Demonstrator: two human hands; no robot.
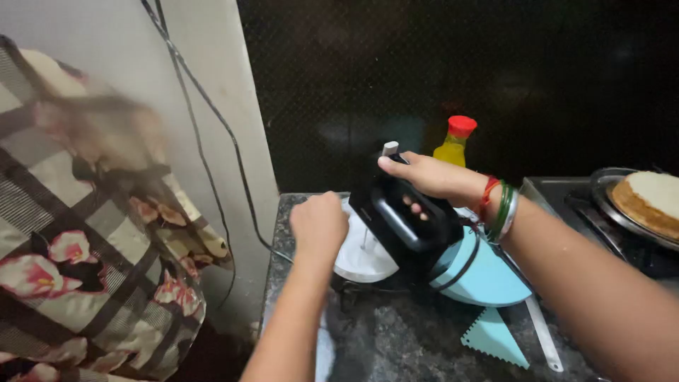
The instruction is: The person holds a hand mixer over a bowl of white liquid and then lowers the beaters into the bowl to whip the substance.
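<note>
My right hand (424, 177) grips the handle of a black electric hand mixer (403, 216), thumb near its top switch; red and green bangles ring the wrist. The mixer's beaters dip into a white bowl (361, 265) on the dark stone counter. My left hand (320, 225) is closed in a fist at the bowl's left rim; whether it grips the rim I cannot tell. A light blue bowl (488, 276) lies tilted under my right forearm, just right of the mixer.
A yellow bottle with a red cap (455, 143) stands behind the mixer. A teal toothed scraper (495, 338) and a flat spatula (544, 336) lie on the counter. A cake on a metal plate (647, 201) sits on the stove at right. Cables (212, 141) run down the wall; patterned cloth hangs at left.
</note>
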